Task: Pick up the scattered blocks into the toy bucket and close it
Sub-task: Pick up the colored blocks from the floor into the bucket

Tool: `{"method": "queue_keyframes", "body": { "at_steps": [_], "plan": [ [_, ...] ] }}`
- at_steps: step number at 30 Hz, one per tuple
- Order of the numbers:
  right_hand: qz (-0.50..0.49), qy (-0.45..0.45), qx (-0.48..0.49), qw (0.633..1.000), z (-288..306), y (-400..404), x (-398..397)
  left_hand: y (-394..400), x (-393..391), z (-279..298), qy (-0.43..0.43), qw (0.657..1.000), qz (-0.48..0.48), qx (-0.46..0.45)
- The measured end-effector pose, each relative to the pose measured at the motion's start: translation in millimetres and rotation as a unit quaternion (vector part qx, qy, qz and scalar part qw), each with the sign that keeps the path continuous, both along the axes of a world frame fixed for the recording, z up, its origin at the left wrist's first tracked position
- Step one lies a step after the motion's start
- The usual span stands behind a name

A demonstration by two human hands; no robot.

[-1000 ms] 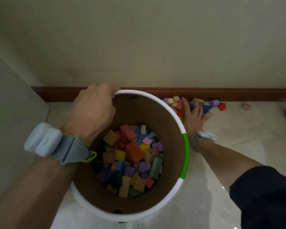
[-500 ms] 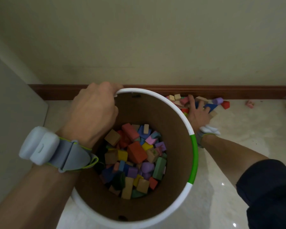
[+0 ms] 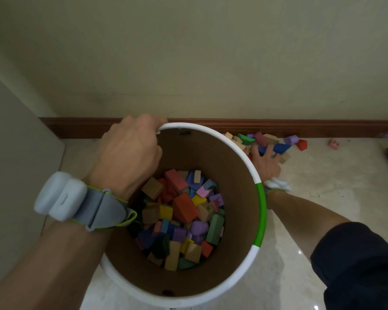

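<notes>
Compared with a moment ago, the right hand (image 3: 266, 161) is sitting further right among the scattered blocks (image 3: 259, 142), fingers spread over a blue block (image 3: 276, 148); whether it is gripping any is unclear. Nearer, the left hand (image 3: 130, 151) is clamping the toy bucket (image 3: 259, 211) by its far rim, lid off, many blocks (image 3: 182, 215) lying inside. Farther off, the pile is lying against the baseboard (image 3: 211, 126).

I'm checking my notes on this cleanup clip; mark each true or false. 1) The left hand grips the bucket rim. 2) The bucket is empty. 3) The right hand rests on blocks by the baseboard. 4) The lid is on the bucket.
1) True: the left hand holds the bucket rim.
2) False: many coloured blocks lie inside.
3) True: the right hand is on the floor pile.
4) False: the bucket is open.
</notes>
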State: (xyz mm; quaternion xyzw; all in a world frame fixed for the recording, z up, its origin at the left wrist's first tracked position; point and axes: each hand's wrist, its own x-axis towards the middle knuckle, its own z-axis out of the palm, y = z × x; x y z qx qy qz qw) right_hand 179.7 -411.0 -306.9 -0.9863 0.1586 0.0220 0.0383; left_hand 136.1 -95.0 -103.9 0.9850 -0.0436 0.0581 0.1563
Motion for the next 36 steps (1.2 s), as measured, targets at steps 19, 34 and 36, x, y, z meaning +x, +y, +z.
{"method": "queue_keyframes", "body": {
  "at_steps": [19, 34, 36],
  "plan": [
    [0.055, 0.042, -0.002, 0.998, 1, 5, -47, -2, -1, 0, 0.006, 1.0, 0.02, 0.012],
    [0.01, -0.011, 0.002, 1.0, -2, 8, -89, -3, -3, 0, 0.003, 0.999, 0.029, 0.018],
    [0.012, -0.015, 0.009, 1.0, -1, 8, -91, -2, -4, 0, 0.007, 0.999, 0.029, 0.021]
  ]
}}
